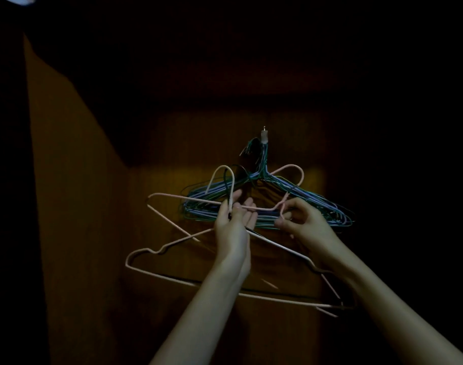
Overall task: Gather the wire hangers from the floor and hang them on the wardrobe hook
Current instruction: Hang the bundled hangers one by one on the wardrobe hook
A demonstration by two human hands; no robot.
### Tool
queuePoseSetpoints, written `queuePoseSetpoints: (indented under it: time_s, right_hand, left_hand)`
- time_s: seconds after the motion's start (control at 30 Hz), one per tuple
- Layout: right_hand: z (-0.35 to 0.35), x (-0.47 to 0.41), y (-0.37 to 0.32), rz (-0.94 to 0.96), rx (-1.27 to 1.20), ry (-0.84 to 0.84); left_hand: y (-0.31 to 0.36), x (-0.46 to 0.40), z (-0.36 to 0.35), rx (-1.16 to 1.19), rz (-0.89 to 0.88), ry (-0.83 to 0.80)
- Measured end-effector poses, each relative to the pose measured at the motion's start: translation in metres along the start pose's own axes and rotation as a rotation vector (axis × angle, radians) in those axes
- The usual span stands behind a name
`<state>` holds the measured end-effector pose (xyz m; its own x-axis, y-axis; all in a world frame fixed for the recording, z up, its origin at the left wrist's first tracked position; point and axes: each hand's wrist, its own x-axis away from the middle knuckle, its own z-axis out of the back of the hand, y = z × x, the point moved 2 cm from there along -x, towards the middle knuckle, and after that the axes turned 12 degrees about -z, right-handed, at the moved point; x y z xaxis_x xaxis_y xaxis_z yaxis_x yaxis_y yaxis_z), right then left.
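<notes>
Both hands raised below wardrobe hook [263, 134]. Left hand [231, 225] grips one pink hanger's [188, 279] neck; right hand [301, 219] pinches another's [291, 171]. Blue-green bundle [312, 204] hangs there. Risk: crossed pink wires snag, dislodging it.

Blue-green hanger bunch [267, 206] hangs on wardrobe hook [263, 134]; two pink hangers [172, 275] tilted, crossed, held just below bunch.

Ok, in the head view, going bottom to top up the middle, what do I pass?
Bottom bar of the lower pink wire hanger → left hand gripping a pink hanger neck → bundle of blue and green hangers → wardrobe hook.
</notes>
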<state>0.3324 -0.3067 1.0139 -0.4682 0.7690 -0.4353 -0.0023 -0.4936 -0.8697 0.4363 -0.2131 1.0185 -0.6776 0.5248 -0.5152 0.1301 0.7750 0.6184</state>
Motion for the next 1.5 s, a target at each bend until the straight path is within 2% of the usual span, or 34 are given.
queuePoseSetpoints:
  time_s: [0.1, 0.27, 0.4, 0.53, 0.6, 0.73, 0.93, 1.23, 1.5]
  right_hand:
    - [0.003, -0.002, -0.006, 0.095, -0.044, 0.086]
    - [0.000, -0.014, -0.036, 0.238, 0.030, 0.176]
    - [-0.001, -0.029, -0.048, 0.255, 0.032, 0.201]
    - [0.005, -0.034, -0.044, 0.286, 0.135, 0.288]
    - [0.009, -0.032, -0.036, 0.277, 0.101, 0.270]
    - [0.013, -0.029, -0.024, 0.280, 0.079, 0.232]
    - [0.017, -0.044, -0.030, 0.375, 0.154, 0.394]
    - [0.028, -0.050, -0.028, 0.372, 0.147, 0.458]
    - [0.024, -0.074, -0.024, 0.224, 0.077, 0.411]
  left_hand:
    - [0.001, -0.004, 0.001, -0.016, -0.033, -0.005]
    - [0.005, -0.013, -0.001, -0.021, -0.072, -0.018]
    - [0.016, -0.027, -0.009, -0.033, -0.163, -0.004]
    - [0.024, -0.041, -0.009, -0.024, -0.221, 0.066]
    - [0.024, -0.045, -0.006, -0.031, -0.237, 0.081]
    - [0.020, -0.052, -0.005, -0.017, -0.234, 0.085]
    - [0.017, -0.069, -0.015, 0.061, -0.171, 0.056]
    - [0.013, -0.077, -0.012, 0.099, -0.104, -0.047]
    - [0.008, -0.078, -0.008, 0.048, -0.085, -0.045]
